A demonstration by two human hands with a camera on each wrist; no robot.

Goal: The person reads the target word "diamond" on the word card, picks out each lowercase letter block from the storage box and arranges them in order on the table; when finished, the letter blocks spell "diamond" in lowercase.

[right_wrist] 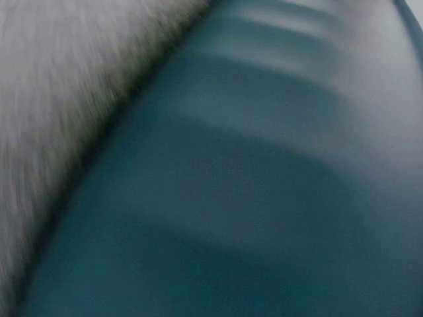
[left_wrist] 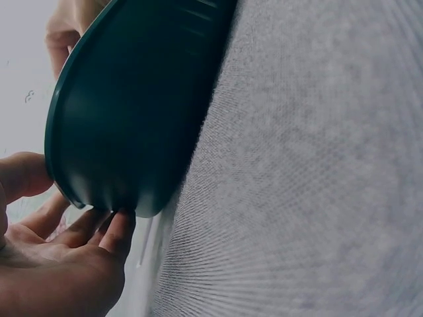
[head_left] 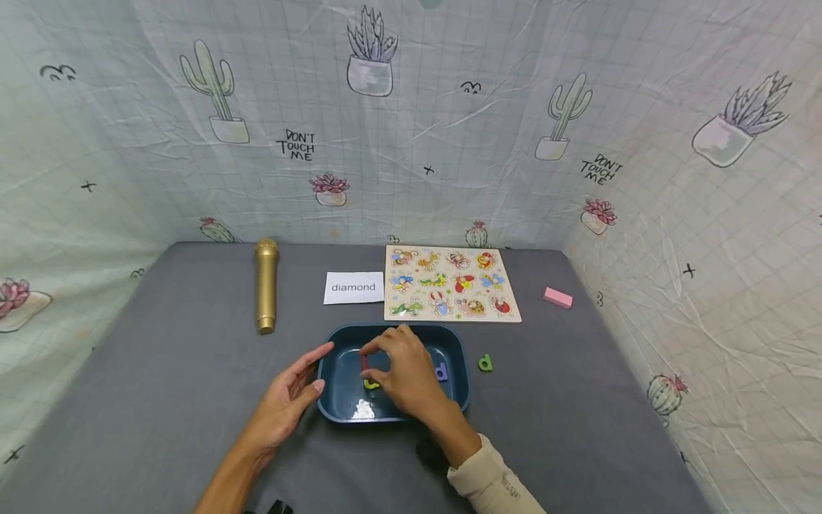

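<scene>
My right hand [head_left: 406, 368] reaches into a dark teal tray [head_left: 392, 417]. Its thumb and index finger pinch a narrow red piece [head_left: 364, 362], upright above the tray floor; its exact shape is too small to tell. Just below that thumb lies a yellow-green letter [head_left: 371, 385], partly covered. A purple letter [head_left: 441, 372] sits right of the hand in the tray. Against the tray's left end, my left hand [head_left: 282, 403] rests with extended fingers and thumb spread. The left wrist view shows those fingertips touching the tray wall [left_wrist: 125, 132]. Only blurred tray wall [right_wrist: 218, 172] fills the right wrist view.
Behind the tray lie a white card [head_left: 354, 288] reading "diamond" and a wooden insect puzzle board [head_left: 452, 284]. A gold microphone [head_left: 266, 285] lies at the left. Right of the tray are a green letter d [head_left: 484, 363] and a pink block [head_left: 557, 298]. Patterned cloth [head_left: 424, 128] hangs behind.
</scene>
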